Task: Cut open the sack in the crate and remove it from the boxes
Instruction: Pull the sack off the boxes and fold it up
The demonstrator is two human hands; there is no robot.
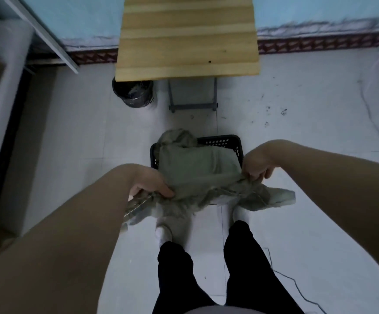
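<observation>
A grey-green woven sack fills a black perforated plastic crate on the floor in front of my feet. The sack's near end is bunched and frayed and hangs over the crate's front edge. My left hand grips the bunched sack at its left corner. My right hand pinches the sack's edge at the right corner, with a loose flap trailing past it. The sack hides the boxes. Something thin and metallic may lie under my left hand, too blurred to name.
A wooden slatted table on a metal frame stands just beyond the crate. A black bin sits under its left corner. My legs in black trousers stand close behind the crate. A thin cable runs over the tiles at right.
</observation>
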